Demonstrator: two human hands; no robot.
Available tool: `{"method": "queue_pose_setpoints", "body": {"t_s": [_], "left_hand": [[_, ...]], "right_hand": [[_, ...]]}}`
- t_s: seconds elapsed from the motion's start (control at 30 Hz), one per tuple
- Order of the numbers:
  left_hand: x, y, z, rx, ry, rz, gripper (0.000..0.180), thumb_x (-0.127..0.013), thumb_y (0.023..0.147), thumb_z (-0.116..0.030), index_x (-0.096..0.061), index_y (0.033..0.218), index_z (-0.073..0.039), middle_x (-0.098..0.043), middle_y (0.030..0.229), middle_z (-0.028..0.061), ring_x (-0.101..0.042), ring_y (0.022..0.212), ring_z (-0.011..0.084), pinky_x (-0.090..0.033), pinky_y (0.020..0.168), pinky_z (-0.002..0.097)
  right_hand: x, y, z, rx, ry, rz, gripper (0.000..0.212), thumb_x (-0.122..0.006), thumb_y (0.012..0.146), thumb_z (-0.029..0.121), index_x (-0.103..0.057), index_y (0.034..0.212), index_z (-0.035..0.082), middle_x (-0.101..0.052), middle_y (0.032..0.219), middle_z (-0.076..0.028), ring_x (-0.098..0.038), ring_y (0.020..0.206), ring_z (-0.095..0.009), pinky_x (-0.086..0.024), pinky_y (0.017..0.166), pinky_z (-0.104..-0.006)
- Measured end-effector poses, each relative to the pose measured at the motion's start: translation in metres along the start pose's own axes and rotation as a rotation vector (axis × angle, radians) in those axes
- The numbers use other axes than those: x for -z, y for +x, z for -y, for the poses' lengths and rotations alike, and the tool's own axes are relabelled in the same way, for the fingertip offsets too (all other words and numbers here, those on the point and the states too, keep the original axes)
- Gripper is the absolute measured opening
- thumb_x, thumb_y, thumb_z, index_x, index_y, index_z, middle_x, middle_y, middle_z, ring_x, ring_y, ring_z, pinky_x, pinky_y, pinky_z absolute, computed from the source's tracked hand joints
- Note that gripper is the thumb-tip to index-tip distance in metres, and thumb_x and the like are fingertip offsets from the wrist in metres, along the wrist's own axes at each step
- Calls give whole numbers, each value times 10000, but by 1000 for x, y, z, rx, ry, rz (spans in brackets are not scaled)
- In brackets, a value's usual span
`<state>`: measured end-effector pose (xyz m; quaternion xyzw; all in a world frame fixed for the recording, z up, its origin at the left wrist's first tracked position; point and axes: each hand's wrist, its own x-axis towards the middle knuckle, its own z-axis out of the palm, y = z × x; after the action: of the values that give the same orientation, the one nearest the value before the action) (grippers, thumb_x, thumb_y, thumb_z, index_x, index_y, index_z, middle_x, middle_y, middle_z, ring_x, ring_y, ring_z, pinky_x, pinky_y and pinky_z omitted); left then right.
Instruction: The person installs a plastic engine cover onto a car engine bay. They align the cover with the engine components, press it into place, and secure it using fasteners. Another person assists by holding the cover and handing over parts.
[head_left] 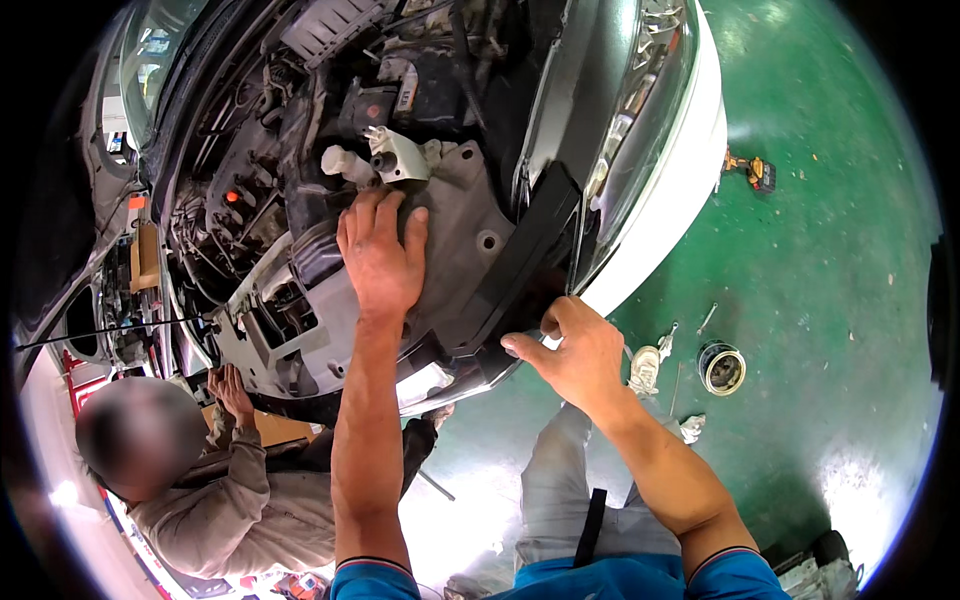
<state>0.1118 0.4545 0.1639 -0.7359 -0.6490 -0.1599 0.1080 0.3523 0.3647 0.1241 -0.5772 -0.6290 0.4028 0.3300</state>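
Observation:
My left hand [382, 250] lies on the grey plastic cover [460, 225] along the front of a car's engine bay. Its fingers are stretched out, with their tips by a white plastic reservoir [405, 158] and its pale cap [345, 165]. At the car's front edge, below the headlight [640, 130], my right hand [585, 350] curls its fingers against the edge of the white bumper [655, 245], thumb pointing left over dark trim [535, 225]. Some of the right fingertips are hidden.
A co-worker [240, 500] crouches at the lower left, a hand [232, 395] on the cover's left end. On the green floor at right are a cordless power tool [750, 172], a round tin [721, 368], a wrench [707, 318] and a pale glove [645, 370].

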Motion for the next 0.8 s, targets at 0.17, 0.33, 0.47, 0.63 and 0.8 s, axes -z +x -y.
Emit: {"method": "queue_pose_setpoints", "body": {"t_s": [0.17, 0.33, 0.47, 0.63, 0.8], "left_hand": [[0, -2, -3, 4, 2, 17, 345, -682, 919, -244, -648, 1183, -26, -607, 1259, 140, -541, 1222, 354, -374, 1075, 513], [12, -13, 1, 31, -104, -39, 397, -703, 895, -170, -620, 1253, -20, -569, 1337, 178, -518, 1267, 379, -405, 1064, 493], [61, -62, 16, 230, -312, -65, 365, -656, 908, -50, -623, 1269, -10, -608, 1296, 184, -569, 1200, 401, -464, 997, 473], [88, -169, 31, 409, -103, 122, 448, -676, 895, -43, -623, 1340, -36, -527, 1443, 220, -474, 1358, 432, -383, 1128, 494], [74, -193, 24, 378, -146, 107, 480, -655, 932, -154, -587, 1397, -52, -418, 1547, 236, -368, 1431, 469, -297, 1160, 590]], "right_hand": [[2, 0, 1, -68, 44, 36, 445, -894, 670, 365, -572, 717, 61, -602, 701, -59, -600, 618, -271, -444, 532, -395], [-5, -5, -1, -89, 91, 48, 429, -932, 665, 257, -583, 743, 21, -586, 686, -76, -536, 604, -177, -445, 563, -323], [2, 1, 3, -174, 109, 91, 341, -902, 720, 172, -604, 772, 16, -606, 710, -31, -525, 657, -119, -456, 626, -284], [2, 1, 4, -274, 146, 142, 312, -887, 743, 166, -618, 792, 17, -621, 713, -26, -560, 671, -111, -480, 673, -275], [5, 5, 16, -343, 192, 200, 237, -843, 797, 98, -614, 815, 38, -618, 759, 8, -542, 708, -74, -456, 674, -250]]}}
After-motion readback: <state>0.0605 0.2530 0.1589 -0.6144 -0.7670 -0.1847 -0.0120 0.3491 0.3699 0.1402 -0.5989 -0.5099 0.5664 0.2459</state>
